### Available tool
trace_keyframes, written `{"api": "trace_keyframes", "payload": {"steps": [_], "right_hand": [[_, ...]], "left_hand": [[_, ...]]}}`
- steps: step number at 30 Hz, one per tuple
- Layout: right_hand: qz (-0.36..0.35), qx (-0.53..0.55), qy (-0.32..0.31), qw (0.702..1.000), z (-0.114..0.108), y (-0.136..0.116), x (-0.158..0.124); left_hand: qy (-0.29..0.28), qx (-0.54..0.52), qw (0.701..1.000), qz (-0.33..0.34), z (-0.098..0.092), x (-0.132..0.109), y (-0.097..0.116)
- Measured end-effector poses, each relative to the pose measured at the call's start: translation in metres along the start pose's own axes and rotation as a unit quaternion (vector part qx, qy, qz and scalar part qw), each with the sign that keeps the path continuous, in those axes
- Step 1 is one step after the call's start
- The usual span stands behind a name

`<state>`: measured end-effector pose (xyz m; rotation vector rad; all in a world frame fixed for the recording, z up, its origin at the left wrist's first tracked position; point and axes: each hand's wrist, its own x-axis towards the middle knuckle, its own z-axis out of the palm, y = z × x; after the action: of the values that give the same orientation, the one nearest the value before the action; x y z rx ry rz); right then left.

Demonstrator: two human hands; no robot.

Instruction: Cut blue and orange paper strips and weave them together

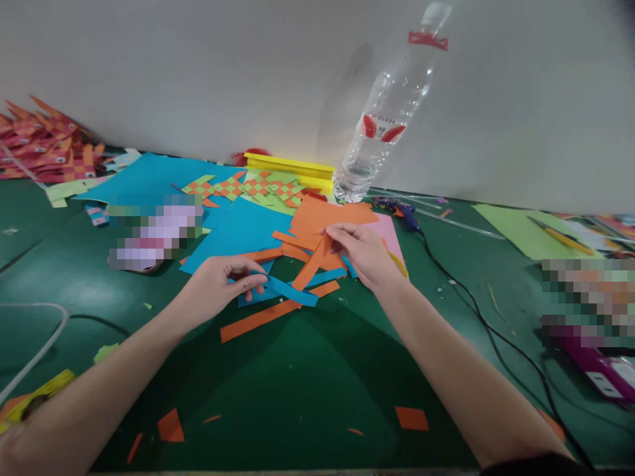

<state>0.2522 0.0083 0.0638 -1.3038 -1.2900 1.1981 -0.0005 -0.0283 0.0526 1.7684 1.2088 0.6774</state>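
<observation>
In my left hand (pixel 225 287), thumb and fingers pinch a blue paper strip (pixel 292 293) that points to the right. My right hand (pixel 360 251) is closed on an orange paper strip (pixel 311 266), which slants down to the left from the fingertips. Below both hands, another orange strip (pixel 258 321) lies flat on the green table, with further blue and orange strips around it. Behind them are a blue paper sheet (pixel 235 228) and an orange paper sheet (pixel 330 215). A pink sheet (pixel 391 233) shows partly beside my right hand.
A clear water bottle (pixel 380 125) leans against the wall. Woven paper fish (pixel 258 188) lie near a yellow folded piece (pixel 292 172). A glue gun (pixel 404 211) trails a black cable at right. Orange scraps (pixel 411 418) lie in front; a craft knife (pixel 560 235) rests on green paper.
</observation>
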Motion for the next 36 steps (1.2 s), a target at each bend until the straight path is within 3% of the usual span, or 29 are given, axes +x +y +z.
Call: {"api": "trace_keyframes", "payload": {"steps": [17, 36], "right_hand": [[-0.04, -0.118, -0.002, 0.992, -0.0025, -0.0078, -0.0032], [-0.018, -0.101, -0.026, 0.994, -0.0048, -0.0101, -0.0042]], "left_hand": [[0.005, 0.04, 0.999, 0.023, 0.0016, -0.0005, -0.0061], [-0.008, 0.084, 0.994, 0.069, 0.0005, 0.0004, -0.0075]]}}
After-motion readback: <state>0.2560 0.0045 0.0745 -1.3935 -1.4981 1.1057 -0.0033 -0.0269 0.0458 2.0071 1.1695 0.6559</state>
